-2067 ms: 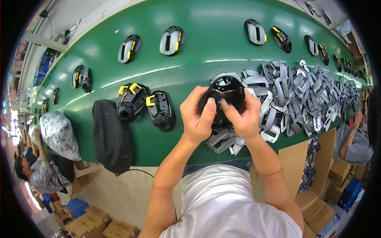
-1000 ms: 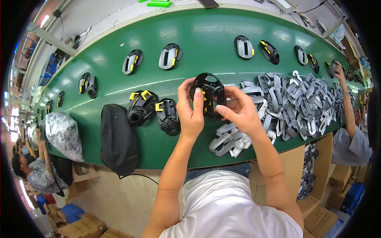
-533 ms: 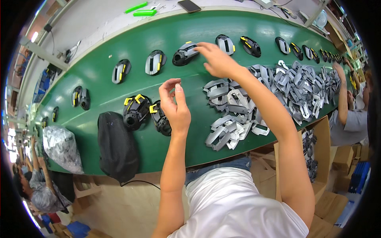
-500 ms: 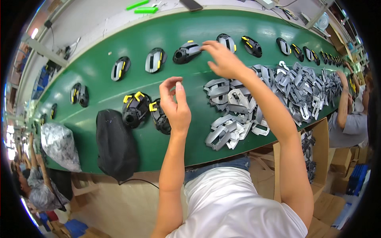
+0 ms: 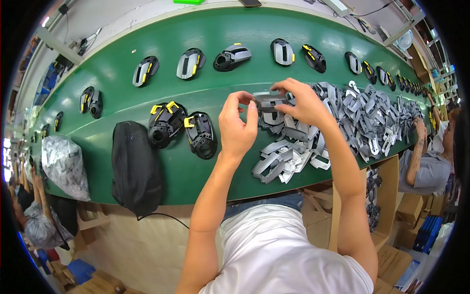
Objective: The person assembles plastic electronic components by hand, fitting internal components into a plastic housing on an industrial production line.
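Note:
Between my two hands is a grey plastic cover (image 5: 268,101), held above the green table and slightly blurred. My right hand (image 5: 306,105) is closed on its right side with thumb and fingers. At its left end, the curled fingertips and thumb of my left hand (image 5: 237,122) pinch it. Just beyond and below lies a heap of loose grey and silver plastic covers (image 5: 362,112). Left of my left hand, two black shell-shaped assemblies with yellow clips rest on the table, the nearer one (image 5: 200,137) beside a larger one (image 5: 166,125).
Finished-looking grey-and-black shells (image 5: 191,63) stand in a row along the far side of the green table (image 5: 112,73). A black mesh-covered object (image 5: 137,166) and a clear plastic bag (image 5: 66,164) are at left. An open cardboard box (image 5: 389,196) stands right. Co-workers sit at both sides.
My right hand has come back from the far row toward me and now holds a grey cover. My left hand has moved right to meet it. The view has shifted slightly.

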{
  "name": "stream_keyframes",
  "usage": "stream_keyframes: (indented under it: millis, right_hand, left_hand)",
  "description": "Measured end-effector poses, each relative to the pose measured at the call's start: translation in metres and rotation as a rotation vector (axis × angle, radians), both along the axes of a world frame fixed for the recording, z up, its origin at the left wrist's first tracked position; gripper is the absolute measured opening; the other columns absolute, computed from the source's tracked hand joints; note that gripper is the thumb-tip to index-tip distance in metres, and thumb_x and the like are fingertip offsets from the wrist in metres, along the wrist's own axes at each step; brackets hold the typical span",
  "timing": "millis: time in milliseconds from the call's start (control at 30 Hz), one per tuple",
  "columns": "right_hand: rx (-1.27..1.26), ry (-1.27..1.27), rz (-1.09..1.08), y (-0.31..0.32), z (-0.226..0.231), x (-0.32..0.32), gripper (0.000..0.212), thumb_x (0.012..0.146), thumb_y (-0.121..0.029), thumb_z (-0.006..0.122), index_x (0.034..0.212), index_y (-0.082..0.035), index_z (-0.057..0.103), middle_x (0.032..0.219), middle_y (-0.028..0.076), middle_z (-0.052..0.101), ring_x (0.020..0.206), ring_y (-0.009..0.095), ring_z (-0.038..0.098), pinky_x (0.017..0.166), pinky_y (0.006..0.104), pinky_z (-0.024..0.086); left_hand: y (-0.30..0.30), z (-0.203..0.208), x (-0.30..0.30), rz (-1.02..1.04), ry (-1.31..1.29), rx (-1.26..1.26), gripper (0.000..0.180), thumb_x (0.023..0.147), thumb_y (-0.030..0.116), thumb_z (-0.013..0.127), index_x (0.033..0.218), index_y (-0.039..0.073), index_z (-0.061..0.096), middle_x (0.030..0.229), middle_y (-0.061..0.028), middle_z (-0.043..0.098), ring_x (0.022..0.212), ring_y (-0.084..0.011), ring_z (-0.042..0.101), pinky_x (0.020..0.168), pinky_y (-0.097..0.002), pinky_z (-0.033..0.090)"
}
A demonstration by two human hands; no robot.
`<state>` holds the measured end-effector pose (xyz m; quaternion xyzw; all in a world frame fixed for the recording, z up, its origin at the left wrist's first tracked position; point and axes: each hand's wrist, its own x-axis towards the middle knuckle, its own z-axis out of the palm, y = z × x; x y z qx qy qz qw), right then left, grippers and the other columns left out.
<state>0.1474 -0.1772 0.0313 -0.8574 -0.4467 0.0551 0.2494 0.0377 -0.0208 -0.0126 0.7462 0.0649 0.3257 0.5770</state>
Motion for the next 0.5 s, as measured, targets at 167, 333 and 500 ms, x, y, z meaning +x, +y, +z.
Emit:
stream_keyframes:
  millis: [167, 333, 500]
  right_hand:
    - [0.286, 0.296, 0.035, 0.003, 0.006, -0.014, 0.035, 0.073, -0.003, 0.068, 0.107, -0.003, 0.06, 0.084, 0.008, 0.063, 0.079, 0.017, 0.062, 0.073, 0.0289, 0.049]
    - [0.714, 0.593, -0.039, 0.015, 0.007, -0.027, 0.029, 0.078, 0.0, 0.065, 0.106, 0.002, 0.059, 0.086, 0.006, 0.063, 0.084, 0.012, 0.061, 0.078, 0.0267, 0.049]
    - [0.679, 0.779, -0.155, 0.02, -0.009, -0.038, 0.013, 0.089, -0.015, 0.059, 0.089, -0.001, 0.059, 0.072, -0.003, 0.056, 0.061, 0.002, 0.048, 0.054, 0.0182, 0.04]
  left_hand:
    - [-0.005, 0.008, 0.005, 0.153, -0.108, 0.497, 0.022, 0.078, 0.009, 0.06, 0.097, 0.0, 0.056, 0.089, -0.0138, 0.06, 0.085, -0.0319, 0.059, 0.079, -0.0392, 0.044]
    - [-0.001, 0.001, -0.003, -0.146, 0.112, 0.395, 0.016, 0.081, 0.014, 0.061, 0.09, 0.002, 0.056, 0.076, -0.0128, 0.059, 0.07, -0.024, 0.059, 0.067, -0.0374, 0.044]
    - [-0.008, 0.003, -0.004, -0.254, 0.046, -0.255, 0.02, 0.089, 0.018, 0.057, 0.085, 0.0, 0.053, 0.063, -0.0074, 0.057, 0.058, -0.0059, 0.049, 0.051, -0.0248, 0.04]
